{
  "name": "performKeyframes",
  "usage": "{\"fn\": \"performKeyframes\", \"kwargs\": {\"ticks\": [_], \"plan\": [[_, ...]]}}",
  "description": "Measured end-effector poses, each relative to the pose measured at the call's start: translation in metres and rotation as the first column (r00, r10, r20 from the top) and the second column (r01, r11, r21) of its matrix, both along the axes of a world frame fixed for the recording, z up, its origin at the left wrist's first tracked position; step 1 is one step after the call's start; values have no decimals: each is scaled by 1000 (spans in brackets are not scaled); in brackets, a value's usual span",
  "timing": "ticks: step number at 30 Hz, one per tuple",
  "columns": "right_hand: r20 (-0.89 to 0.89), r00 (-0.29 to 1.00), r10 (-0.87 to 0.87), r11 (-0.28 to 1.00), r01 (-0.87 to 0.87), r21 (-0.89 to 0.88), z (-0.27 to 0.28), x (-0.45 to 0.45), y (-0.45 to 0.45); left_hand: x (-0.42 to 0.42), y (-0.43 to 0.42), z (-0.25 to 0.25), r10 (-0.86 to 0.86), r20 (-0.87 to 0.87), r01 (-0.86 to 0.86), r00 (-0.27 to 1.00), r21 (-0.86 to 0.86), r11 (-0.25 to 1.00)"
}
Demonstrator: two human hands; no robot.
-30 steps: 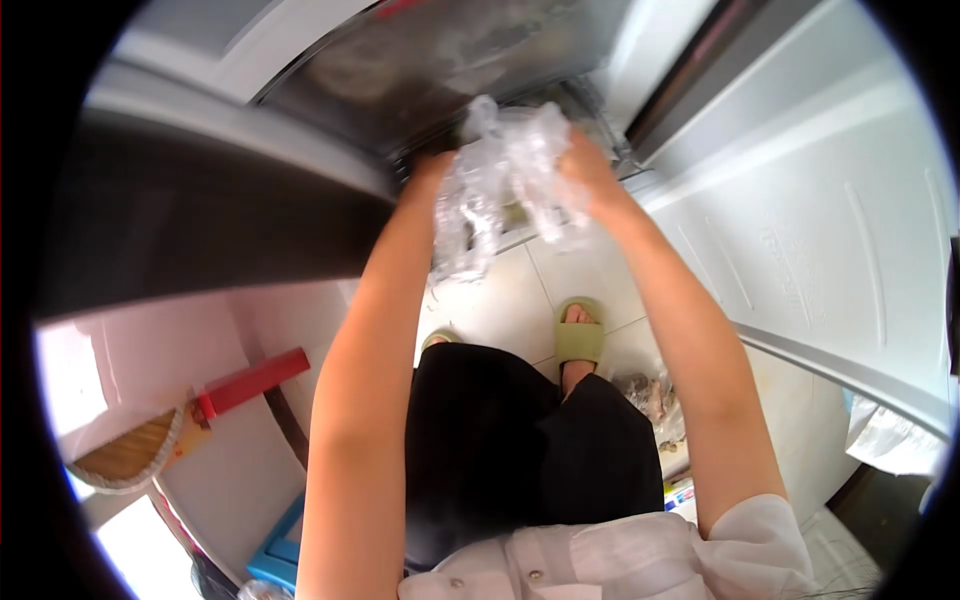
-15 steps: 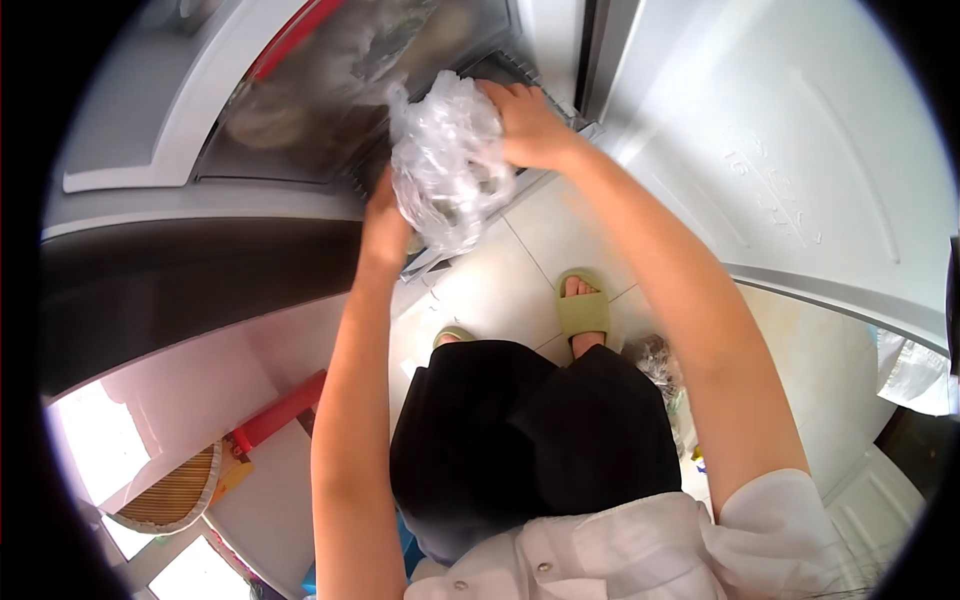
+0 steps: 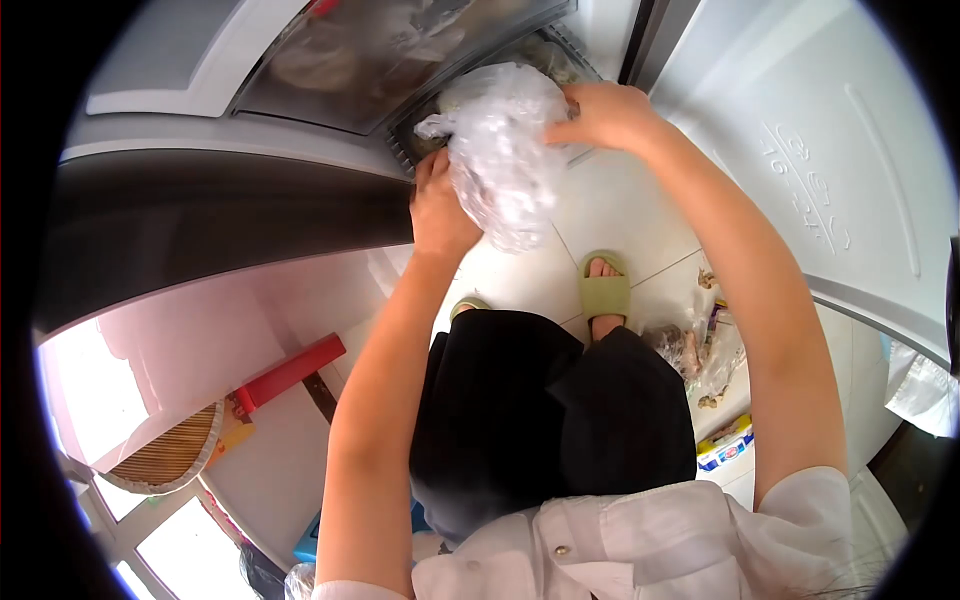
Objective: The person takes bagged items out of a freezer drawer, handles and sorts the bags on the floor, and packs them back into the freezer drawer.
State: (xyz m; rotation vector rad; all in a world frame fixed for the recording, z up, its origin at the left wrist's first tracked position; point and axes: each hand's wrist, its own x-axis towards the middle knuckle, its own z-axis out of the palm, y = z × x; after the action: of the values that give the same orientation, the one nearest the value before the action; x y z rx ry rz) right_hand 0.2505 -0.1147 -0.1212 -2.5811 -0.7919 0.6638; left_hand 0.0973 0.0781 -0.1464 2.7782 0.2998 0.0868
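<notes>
A crumpled, whitish translucent plastic bag (image 3: 510, 150) hangs over the front of a low, pulled-out drawer (image 3: 425, 125) of the fridge. My left hand (image 3: 440, 205) is at the bag's left side, beside the drawer's corner, with its fingers bent and partly hidden. On the other side, my right hand (image 3: 605, 115) reaches to the bag's upper right edge, thumb and fingers closed on the plastic. More bagged contents show in the drawer behind the bag.
The open white door (image 3: 800, 150) stands at the right. Above the drawer is a clear-fronted compartment (image 3: 330, 65). Plastic bags (image 3: 690, 350) and a blue-yellow packet (image 3: 725, 443) lie on the floor. A red box (image 3: 290, 372) and a woven tray (image 3: 170, 450) are lower left.
The bag, first spread loosely between my hands, is now a rounder bundle. Both hands have shifted in view, and my right hand has moved to the bag's upper right edge.
</notes>
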Motion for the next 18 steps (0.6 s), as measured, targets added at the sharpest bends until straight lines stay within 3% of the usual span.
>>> {"fn": "performKeyframes", "kwargs": {"ticks": [1,2,6,9,10,11,13,16,17,18], "plan": [[13,1000,9,1000,-9,-8,-1,5,3,-4,-5,6,-95,86,88,992,81,993],[23,1000,19,1000,-19,-21,-3,9,5,-8,-5,14,-38,26,41,999,-104,994],[-82,995,50,992,-59,-110,14,10,7,19,27,-12,-91,-19,93,996,295,951],[-87,996,-11,998,6,-63,7,3,12,14,26,-29,-84,322,113,943,-71,991],[-52,999,2,998,-6,-66,2,1,12,13,24,-37,48,227,20,973,-288,958],[-77,997,17,994,-25,-106,-1,2,9,3,24,-45,9,146,43,989,-349,936],[-120,991,50,979,-72,-189,1,4,7,-9,16,-20,-252,234,251,939,35,967],[329,939,96,980,-147,134,-3,-5,4,-12,15,-3,-214,248,229,945,-31,973],[177,983,49,940,-105,325,-4,1,13,-3,19,-2,-66,287,176,956,-375,910],[3,1000,28,869,-26,493,-6,4,22,7,24,-3,76,268,131,960,-677,725]]}}
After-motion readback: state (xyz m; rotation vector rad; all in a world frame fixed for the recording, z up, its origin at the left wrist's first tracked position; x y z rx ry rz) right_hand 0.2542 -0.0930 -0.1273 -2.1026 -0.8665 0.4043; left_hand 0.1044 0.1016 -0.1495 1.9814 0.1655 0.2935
